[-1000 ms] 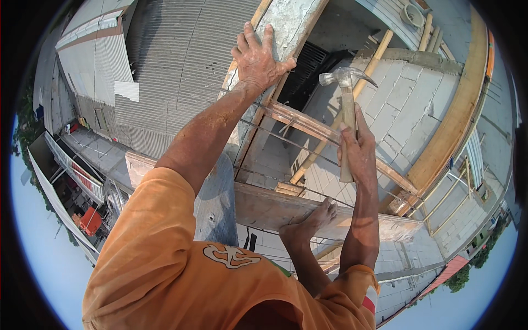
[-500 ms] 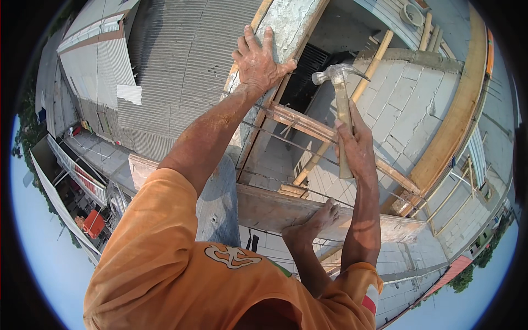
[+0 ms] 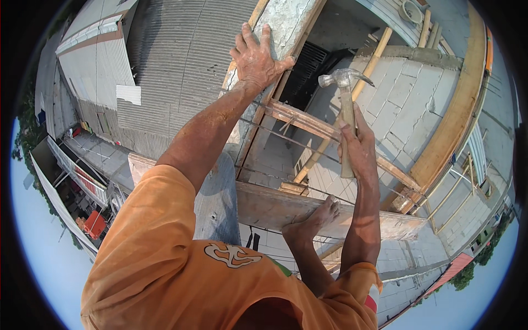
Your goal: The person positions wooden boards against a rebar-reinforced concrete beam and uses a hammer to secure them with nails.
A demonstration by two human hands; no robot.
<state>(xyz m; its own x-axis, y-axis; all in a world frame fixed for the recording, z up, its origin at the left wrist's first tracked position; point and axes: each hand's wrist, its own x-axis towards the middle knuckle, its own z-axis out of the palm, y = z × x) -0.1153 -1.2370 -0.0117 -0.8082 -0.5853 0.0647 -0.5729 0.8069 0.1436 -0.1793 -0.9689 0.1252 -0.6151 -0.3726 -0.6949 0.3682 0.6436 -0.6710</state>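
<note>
My left hand [image 3: 257,60] lies with its fingers spread on the rough grey concrete top [image 3: 286,22] of a beam edged by wooden boards. In my right hand [image 3: 358,144] is a claw hammer [image 3: 347,104], gripped by its worn wooden handle, its metal head up and its claw turned to the right. Hand and hammer are above a wooden crosspiece [image 3: 308,125]. Thin steel rods run from beside my left forearm toward the lower right, under my right arm.
My bare foot [image 3: 313,220] rests on a long plank [image 3: 264,206]. Beyond the beam lies a corrugated roof [image 3: 170,60]. Openings drop to lower levels between the timbers. A grey block wall [image 3: 407,99] and a curved wooden board [image 3: 454,121] stand to the right.
The hammer's head has shifted slightly right and down, and its handle stands a little more upright. My left hand stays on the beam.
</note>
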